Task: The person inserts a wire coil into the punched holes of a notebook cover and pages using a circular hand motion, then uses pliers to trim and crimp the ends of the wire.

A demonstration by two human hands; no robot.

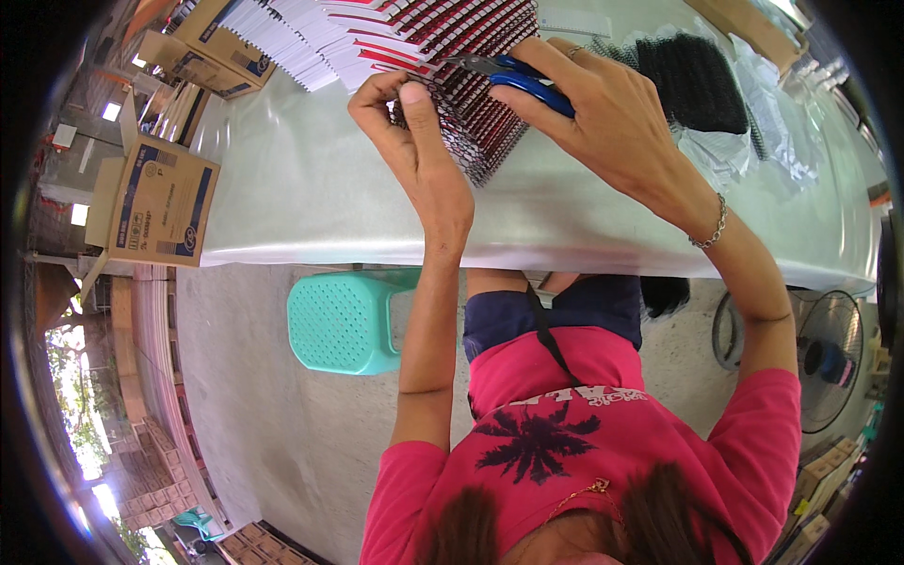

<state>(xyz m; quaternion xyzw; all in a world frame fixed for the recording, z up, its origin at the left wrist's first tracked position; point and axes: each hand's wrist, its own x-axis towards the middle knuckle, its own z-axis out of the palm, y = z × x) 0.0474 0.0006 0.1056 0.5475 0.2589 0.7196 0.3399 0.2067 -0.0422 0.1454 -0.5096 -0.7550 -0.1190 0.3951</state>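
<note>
Rows of overlapping spiral-bound booklets [480, 33] with white and red pages lie fanned across the far middle of the metal table [311, 188]. Their dark wire bindings face me. My left hand [424, 160] is closed at the near left edge of the bindings, thumb and fingers pinching there; its grip looks to be on a spiral wire end, mostly hidden by the fingers. Blue-handled cutting pliers [535, 92] sit in my right hand [612, 122], which is wrapped round the handles. The pliers' jaws point left, close to my left fingertips and over the booklets.
A bundle of black spiral wires [692, 85] rests on crumpled clear plastic [786, 122] at the right. Open cardboard boxes [160, 200] stand at the left. Below the table's edge are a turquoise stool [344, 320] and, at the right, a fan [829, 363].
</note>
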